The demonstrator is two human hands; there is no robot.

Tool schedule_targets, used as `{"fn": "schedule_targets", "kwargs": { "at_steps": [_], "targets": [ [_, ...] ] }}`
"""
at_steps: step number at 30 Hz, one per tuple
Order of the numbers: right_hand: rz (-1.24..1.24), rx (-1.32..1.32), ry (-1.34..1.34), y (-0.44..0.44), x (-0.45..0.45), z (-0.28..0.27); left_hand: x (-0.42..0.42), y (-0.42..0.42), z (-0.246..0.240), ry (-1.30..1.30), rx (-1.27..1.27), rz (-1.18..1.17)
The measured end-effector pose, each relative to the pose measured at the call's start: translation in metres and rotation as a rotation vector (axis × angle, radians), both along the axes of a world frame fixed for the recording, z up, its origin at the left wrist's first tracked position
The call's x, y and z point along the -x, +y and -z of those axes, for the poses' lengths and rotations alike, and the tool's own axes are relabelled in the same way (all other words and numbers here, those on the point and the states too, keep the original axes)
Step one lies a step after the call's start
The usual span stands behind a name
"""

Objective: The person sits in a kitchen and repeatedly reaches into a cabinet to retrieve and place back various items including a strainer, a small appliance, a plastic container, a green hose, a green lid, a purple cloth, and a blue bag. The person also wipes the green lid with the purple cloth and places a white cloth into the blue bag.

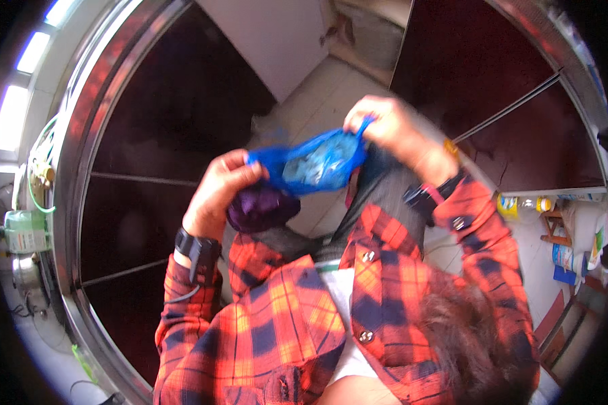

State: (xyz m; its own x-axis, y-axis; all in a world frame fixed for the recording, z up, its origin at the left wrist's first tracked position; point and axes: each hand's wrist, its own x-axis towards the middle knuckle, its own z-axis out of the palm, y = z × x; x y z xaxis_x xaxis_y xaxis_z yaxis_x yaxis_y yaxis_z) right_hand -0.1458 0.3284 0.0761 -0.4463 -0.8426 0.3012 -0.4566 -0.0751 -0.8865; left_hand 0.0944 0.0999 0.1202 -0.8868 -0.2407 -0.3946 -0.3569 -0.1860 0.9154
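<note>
Between my hands a thin blue plastic bag (324, 159) is stretched out in front of my lap, its opening facing up and something pale, perhaps crumpled plastic, showing within. My left hand (230, 185) pinches the bag's left end. A dark purple bundle (263, 207) hangs just below those fingers; whether they hold it too I cannot tell. My right hand (382, 121) grips the bag's upper right corner, raised a little higher than the left. Slight blur hides the fingertips.
Dark glossy cabinet doors (137, 202) stand at left, with others (471, 66) at upper right. Pale floor tiles (304, 111) lie below. A yellow-capped oil bottle (522, 204) and a small wooden stool (556, 228) are at right. On the left counter sits a green-tinted plastic bottle (26, 231).
</note>
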Motion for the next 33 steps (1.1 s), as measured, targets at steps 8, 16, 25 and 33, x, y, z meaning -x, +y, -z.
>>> {"fn": "schedule_targets", "kwargs": {
  "at_steps": [8,16,25,33],
  "targets": [
    [-0.136,-0.256,-0.224,-0.038,-0.048,0.049,0.003,0.018,0.058,0.103,0.038,-0.116],
    [-0.025,-0.353,-0.037,-0.042,-0.027,0.061,0.04,-0.03,0.091,0.338,0.347,-0.099],
    [0.0,-0.536,-0.529,-0.085,-0.007,0.104,0.074,-0.027,0.145,0.207,-0.292,0.059],
    [-0.302,-0.092,-0.154,-0.101,-0.029,0.089,0.082,0.0,0.163,0.084,-0.003,0.194]
  ]
}}
